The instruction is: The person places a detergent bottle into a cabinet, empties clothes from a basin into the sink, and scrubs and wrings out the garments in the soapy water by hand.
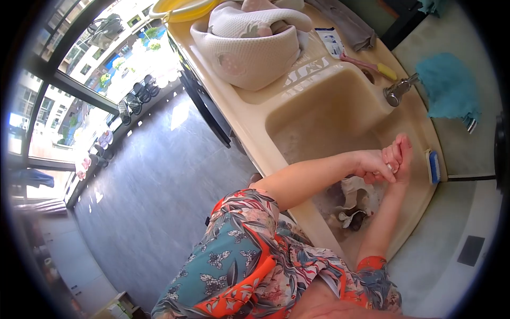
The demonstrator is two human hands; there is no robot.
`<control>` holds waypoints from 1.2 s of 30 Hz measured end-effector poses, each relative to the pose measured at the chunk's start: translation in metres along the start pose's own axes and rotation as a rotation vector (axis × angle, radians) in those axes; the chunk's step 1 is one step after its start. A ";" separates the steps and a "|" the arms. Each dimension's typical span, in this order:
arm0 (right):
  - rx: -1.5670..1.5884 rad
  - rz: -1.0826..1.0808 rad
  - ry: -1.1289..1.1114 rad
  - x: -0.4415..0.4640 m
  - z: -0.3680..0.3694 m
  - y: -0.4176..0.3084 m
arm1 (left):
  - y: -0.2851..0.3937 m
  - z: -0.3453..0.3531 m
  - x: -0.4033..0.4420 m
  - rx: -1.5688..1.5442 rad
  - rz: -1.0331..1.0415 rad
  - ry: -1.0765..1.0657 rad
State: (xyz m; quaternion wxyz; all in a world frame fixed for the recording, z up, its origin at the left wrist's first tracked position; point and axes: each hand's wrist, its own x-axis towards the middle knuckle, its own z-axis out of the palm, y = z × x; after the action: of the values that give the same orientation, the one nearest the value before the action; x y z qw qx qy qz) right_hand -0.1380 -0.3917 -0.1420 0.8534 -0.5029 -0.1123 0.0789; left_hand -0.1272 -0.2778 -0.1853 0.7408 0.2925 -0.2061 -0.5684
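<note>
My left hand (373,166) and my right hand (401,159) are closed together above the basin of a beige sink (319,106). The fingers of both are curled and pressed against each other. A small white bit shows between them, too small to name. Below my hands, wet white and dark cloth-like items (353,202) lie in cloudy water in the basin, partly hidden by my forearms.
A metal faucet (398,91) stands at the basin's far edge, near a yellow-and-pink brush (385,70). A blue-and-white brush (433,167) is on the right rim. Teal cloth (446,85) hangs on the wall. Bundled pale fabric (255,50) and a yellow basin (183,9) stand left.
</note>
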 end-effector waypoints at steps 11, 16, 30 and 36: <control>-0.269 0.078 0.486 0.039 -0.039 0.057 | -0.014 -0.039 0.015 0.836 0.010 0.943; -0.340 -0.005 0.628 0.045 -0.052 0.075 | -0.023 -0.048 0.019 0.997 0.120 1.114; -0.151 0.394 0.390 -0.042 -0.034 0.022 | 0.039 0.005 -0.032 1.134 0.091 0.627; -0.169 -0.002 0.482 -0.027 0.011 0.024 | 0.112 0.005 -0.050 0.707 0.591 0.714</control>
State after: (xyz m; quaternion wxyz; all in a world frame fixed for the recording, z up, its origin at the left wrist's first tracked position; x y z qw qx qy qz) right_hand -0.1673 -0.3775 -0.1609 0.8105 -0.5767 0.0878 -0.0536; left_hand -0.0628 -0.2106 -0.1057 0.7490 0.6256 -0.1939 -0.1004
